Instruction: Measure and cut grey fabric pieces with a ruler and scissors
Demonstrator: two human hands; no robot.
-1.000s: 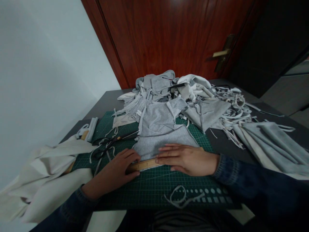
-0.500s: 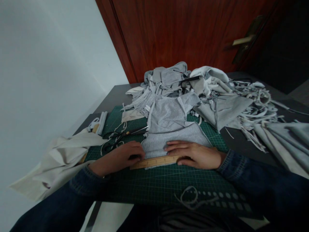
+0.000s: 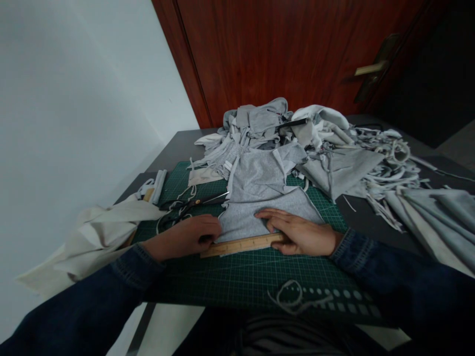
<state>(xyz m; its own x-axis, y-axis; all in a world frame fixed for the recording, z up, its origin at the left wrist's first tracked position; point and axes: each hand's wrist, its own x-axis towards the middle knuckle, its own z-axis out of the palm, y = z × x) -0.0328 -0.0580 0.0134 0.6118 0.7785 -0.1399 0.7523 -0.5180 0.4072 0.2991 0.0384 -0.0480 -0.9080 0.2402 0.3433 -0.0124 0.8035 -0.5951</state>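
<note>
A grey knit fabric piece [image 3: 265,198] lies flat on a green cutting mat [image 3: 237,277]. A wooden ruler [image 3: 241,245] rests along its near edge, tilted slightly up to the right. My left hand [image 3: 189,236] grips the ruler's left end. My right hand [image 3: 299,232] holds the ruler's right end, with its fingers spread on the fabric. Black-handled scissors [image 3: 189,206] lie on the mat just beyond my left hand, with their blades pointing right and touching no hand.
Cream cloth [image 3: 98,240] bunches at the mat's left edge. A heap of grey offcuts [image 3: 260,123] and tangled strips [image 3: 389,168] covers the dark table's back [image 3: 178,148]. Folded grey fabric [image 3: 426,217] lies right. A thin loop of trimming [image 3: 285,296] sits on the mat's near part.
The ruler's right end has swung farther away, and my right hand has shifted slightly with it. My view has moved right and closer since the oldest frame.
</note>
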